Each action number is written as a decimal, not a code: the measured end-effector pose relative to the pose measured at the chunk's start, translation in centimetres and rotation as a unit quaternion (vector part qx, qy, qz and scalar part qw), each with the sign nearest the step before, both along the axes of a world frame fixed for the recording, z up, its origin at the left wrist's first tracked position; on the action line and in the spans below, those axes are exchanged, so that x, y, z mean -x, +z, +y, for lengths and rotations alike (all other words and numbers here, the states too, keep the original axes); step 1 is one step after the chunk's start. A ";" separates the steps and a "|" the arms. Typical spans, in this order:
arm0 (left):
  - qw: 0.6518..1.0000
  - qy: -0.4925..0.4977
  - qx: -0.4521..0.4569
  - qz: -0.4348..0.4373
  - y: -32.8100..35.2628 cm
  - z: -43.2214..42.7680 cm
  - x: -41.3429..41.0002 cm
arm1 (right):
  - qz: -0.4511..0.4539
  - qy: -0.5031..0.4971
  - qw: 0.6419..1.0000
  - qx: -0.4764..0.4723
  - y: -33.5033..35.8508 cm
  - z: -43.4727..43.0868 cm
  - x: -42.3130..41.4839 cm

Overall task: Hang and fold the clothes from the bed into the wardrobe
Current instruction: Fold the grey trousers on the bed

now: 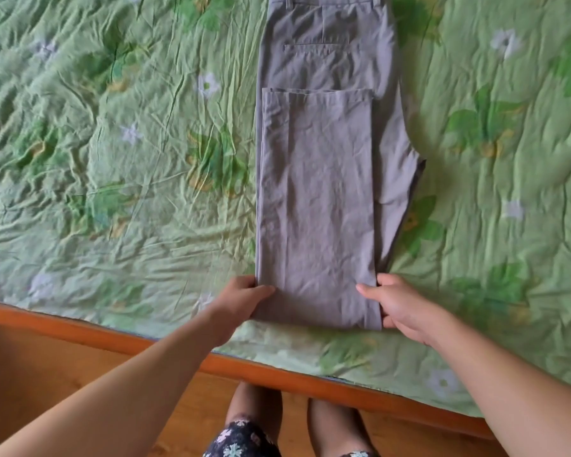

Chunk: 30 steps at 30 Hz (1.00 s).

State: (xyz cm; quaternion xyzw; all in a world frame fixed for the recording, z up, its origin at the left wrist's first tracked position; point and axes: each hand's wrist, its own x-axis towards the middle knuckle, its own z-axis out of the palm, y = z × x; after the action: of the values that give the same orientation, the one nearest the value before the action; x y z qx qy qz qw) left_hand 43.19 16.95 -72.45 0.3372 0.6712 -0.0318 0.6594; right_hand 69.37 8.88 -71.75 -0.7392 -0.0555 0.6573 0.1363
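The left hand [244, 301] has its grip closed on the near left corner of the folded pair of grey woven cotton trousers [317, 192], thumb lying on top of the cloth and fingers tucked under it. The right hand [399, 308] grips the near right corner in the same way, thumb on top and fingers curled against the edge. Both hold the near fold, which lies close to the near edge of the bed. From there the trousers run straight away, flat and lightly creased, their legs doubled back so that the hems lie across the seat just short of a slit back pocket; the waistband is at the far end, cut off by the picture. Under them spreads a crinkled, quilted green bedspread [129, 159] printed with leaves and pale flowers, with nothing else lying near the garment. Nearer runs the orange wooden bed rail [294, 377], then wooden floor [47, 374], the person's bare legs and a dark flowered hem [241, 437].
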 end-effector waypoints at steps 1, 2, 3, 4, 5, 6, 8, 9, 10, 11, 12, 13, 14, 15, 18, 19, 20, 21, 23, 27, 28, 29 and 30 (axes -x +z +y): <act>1.000 0.004 -0.011 0.000 0.1 0.6 -0.3 | 0.007 -0.015 1.000 -0.004 0.0 0.5 -0.1; 1.000 0.013 -0.028 -0.001 0.3 1.5 -0.7 | 0.011 -0.037 0.999 -0.012 0.1 1.2 -0.3; 0.998 0.024 -0.049 -0.006 0.4 2.5 -1.1 | 0.016 -0.070 0.997 -0.034 0.1 2.1 -0.5; 0.996 0.034 -0.075 -0.014 0.4 3.8 -1.6 | 0.024 -0.104 0.992 -0.064 0.0 3.3 -0.8; 0.993 0.043 -0.102 -0.025 0.4 5.3 -2.2 | 0.031 -0.135 0.986 -0.092 -0.2 4.7 -1.2; 0.990 0.054 -0.129 -0.035 0.3 7.0 -2.9 | 0.033 -0.154 0.981 -0.114 -0.4 6.5 -1.6; 0.980 0.081 -0.175 -0.059 -0.1 10.8 -4.6 | 0.011 -0.164 0.974 -0.158 -1.1 10.4 -2.5; 0.974 0.095 -0.194 -0.067 -0.4 12.8 -5.6 | -0.009 -0.167 0.969 -0.184 -1.3 12.5 -2.9; 0.969 0.106 -0.211 -0.070 -0.5 14.8 -6.6 | -0.032 -0.167 0.963 -0.207 -1.7 14.5 -3.4; 0.966 0.111 -0.224 -0.068 -0.5 16.6 -7.6 | -0.055 -0.166 0.958 -0.227 -1.9 16.4 -3.8; 0.964 0.107 -0.234 -0.062 -0.5 18.1 -8.6 | -0.077 -0.159 0.954 -0.241 -1.9 18.1 -4.2; 0.963 0.098 -0.243 -0.057 -0.4 19.4 -9.4 | -0.088 -0.156 0.952 -0.248 -2.0 19.6 -4.6; 0.961 0.091 -0.254 -0.054 -0.2 20.4 -10.1 | -0.093 -0.155 0.951 -0.253 -2.0 20.8 -4.8; 0.958 0.092 -0.267 -0.055 -0.1 21.2 -10.6 | -0.095 -0.157 0.949 -0.258 -1.8 21.8 -4.9; 0.947 0.116 -0.294 -0.059 0.8 22.7 -11.4 | -0.141 -0.128 0.943 -0.274 -1.2 23.5 -5.3; 0.945 0.120 -0.298 -0.060 1.1 23.2 -11.6 | -0.151 -0.120 0.940 -0.283 -0.9 24.0 -5.6; 0.943 0.127 -0.300 -0.062 1.5 24.0 -11.7 | -0.160 -0.116 0.935 -0.294 -0.6 24.6 -6.1; 0.941 0.135 -0.304 -0.064 1.8 25.1 -12.0 | -0.166 -0.111 0.931 -0.306 -0.1 25.6 -6.6; 0.936 0.142 -0.316 -0.068 2.2 28.2 -12.9 | -0.180 -0.102 0.923 -0.326 0.6 28.5 -8.1; 0.934 0.092 -0.342 -0.034 2.0 34.5 -15.3 | -0.198 -0.072 0.918 -0.335 0.3 34.8 -10.7; 0.933 0.075 -0.351 -0.019 1.6 35.5 -15.6 | -0.208 -0.058 0.918 -0.332 -0.2 35.7 -11.0; 0.930 0.061 -0.363 -0.009 1.1 36.2 -15.8 | -0.222 -0.048 0.916 -0.331 -0.9 36.5 -11.3; 0.925 0.052 -0.376 -0.002 0.6 36.7 -15.9 | -0.242 -0.040 0.912 -0.329 -1.4 36.9 -11.5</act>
State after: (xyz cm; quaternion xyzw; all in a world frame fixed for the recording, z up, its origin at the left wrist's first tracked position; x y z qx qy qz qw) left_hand 59.09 53.66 -71.86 0.5252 0.6488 0.2577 0.4867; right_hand 80.87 45.81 -73.13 -0.7902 -0.2704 0.3971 0.3805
